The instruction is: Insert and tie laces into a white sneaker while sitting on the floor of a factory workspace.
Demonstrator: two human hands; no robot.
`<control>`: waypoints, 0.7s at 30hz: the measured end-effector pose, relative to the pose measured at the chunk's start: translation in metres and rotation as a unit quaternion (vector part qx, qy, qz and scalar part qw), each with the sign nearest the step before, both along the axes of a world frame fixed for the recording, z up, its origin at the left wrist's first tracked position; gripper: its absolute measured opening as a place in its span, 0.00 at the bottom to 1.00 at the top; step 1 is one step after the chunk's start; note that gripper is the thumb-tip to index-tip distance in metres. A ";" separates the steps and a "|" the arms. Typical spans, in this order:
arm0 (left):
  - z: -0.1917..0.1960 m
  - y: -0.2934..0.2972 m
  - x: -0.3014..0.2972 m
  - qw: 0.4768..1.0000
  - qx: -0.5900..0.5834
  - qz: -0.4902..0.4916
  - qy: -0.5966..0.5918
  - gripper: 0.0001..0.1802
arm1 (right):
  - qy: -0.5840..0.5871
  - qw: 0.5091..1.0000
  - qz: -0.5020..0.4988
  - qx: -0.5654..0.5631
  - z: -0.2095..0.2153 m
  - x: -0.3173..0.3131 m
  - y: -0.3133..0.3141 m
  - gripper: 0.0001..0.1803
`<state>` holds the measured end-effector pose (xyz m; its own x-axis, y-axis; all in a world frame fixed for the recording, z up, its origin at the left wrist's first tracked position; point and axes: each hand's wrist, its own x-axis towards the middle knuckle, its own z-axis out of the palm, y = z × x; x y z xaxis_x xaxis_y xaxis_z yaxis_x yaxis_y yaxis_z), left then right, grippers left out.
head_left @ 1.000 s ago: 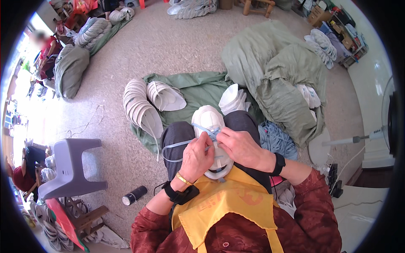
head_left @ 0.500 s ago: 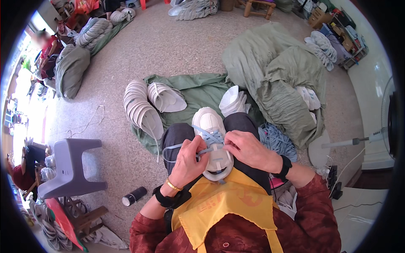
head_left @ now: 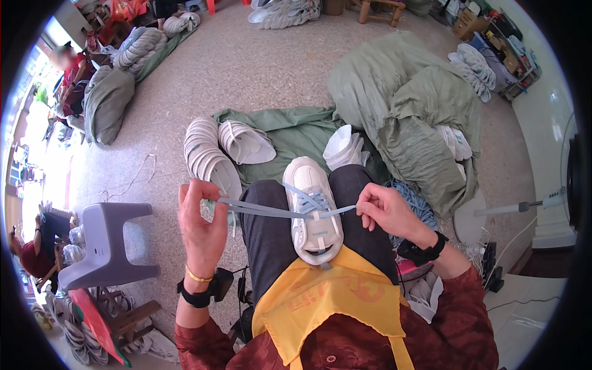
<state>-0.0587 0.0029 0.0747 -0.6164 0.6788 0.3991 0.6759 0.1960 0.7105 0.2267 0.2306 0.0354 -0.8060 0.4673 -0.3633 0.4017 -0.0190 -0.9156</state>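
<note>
A white shoe upper (head_left: 306,176) rests between my thighs, its toe pointing away from me and its heel opening toward my yellow apron (head_left: 327,296). Pale blue shoelace (head_left: 265,210) crosses over its tongue and runs out to both sides. Well left of the shoe, my left hand (head_left: 202,216) pinches the long doubled stretch of lace between thumb and fingers. Over my right thigh, my right hand (head_left: 385,208) pinches a shorter end. The lace is stretched nearly straight between the two hands.
Nested white uppers (head_left: 213,160) lie on a green cloth (head_left: 299,132) ahead, beside a large green sack (head_left: 407,105). A tangle of blue laces (head_left: 412,200) is by my right knee. A grey plastic stool (head_left: 108,240) stands left; a fan (head_left: 549,200) stands right. Two people sit at far left.
My hands have moved apart from above the shoe, the left one far out to the left and the right one slightly right. The lace between them is now drawn out.
</note>
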 end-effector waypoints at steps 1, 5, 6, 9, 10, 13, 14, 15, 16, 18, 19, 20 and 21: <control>-0.002 0.001 0.002 0.998 -0.008 -0.003 0.061 0.10 | 0.023 0.999 -0.003 -0.025 0.000 0.001 -0.003 0.07; -0.012 0.008 0.020 0.999 -0.007 0.037 0.001 0.09 | 0.140 0.979 -0.062 -0.134 0.006 -0.002 -0.005 0.09; -0.016 0.009 0.023 0.999 -0.007 0.036 0.001 0.09 | 0.140 0.979 -0.063 -0.134 0.009 0.000 -0.003 0.09; -0.019 0.012 0.037 0.999 -0.023 0.027 -0.010 0.09 | 0.195 0.945 -0.143 -0.220 0.008 0.017 0.015 0.12; -0.022 0.013 0.041 0.999 -0.023 0.026 -0.011 0.09 | 0.195 0.945 -0.144 -0.219 0.007 0.026 0.022 0.12; -0.033 0.016 0.053 0.999 -0.023 -0.023 0.024 0.09 | 0.250 0.910 -0.226 -0.241 -0.004 0.064 0.047 0.13; -0.035 0.017 0.060 0.999 -0.023 -0.023 0.024 0.09 | 0.273 0.894 -0.268 -0.234 -0.015 0.083 0.060 0.12; -0.038 0.020 0.066 0.998 -0.023 -0.054 0.011 0.10 | 0.296 0.875 -0.309 -0.227 -0.027 0.101 0.073 0.12; -0.041 0.021 0.071 0.996 -0.021 -0.085 -0.003 0.10 | 0.301 0.863 -0.340 -0.220 -0.031 0.117 0.084 0.11; -0.045 0.023 0.077 0.993 -0.028 -0.110 -0.009 0.12 | 0.307 0.850 -0.369 -0.217 -0.045 0.152 0.108 0.10; -0.045 0.026 0.081 0.990 -0.032 -0.135 -0.026 0.13 | 0.320 0.840 -0.385 -0.208 -0.053 0.173 0.121 0.10; -0.046 0.028 0.083 0.985 -0.036 -0.161 -0.042 0.14 | 0.333 0.830 -0.403 -0.198 -0.061 0.195 0.133 0.10; -0.049 0.031 0.084 0.982 -0.045 -0.177 -0.053 0.16 | 0.332 0.829 -0.407 -0.194 -0.069 0.224 0.147 0.10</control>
<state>0.0251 0.0337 0.0259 -0.3697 0.8877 0.2744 0.6358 0.0264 0.7714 0.4503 0.3775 -0.0332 -0.3642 0.9062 -0.2151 -0.4785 -0.3802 -0.7916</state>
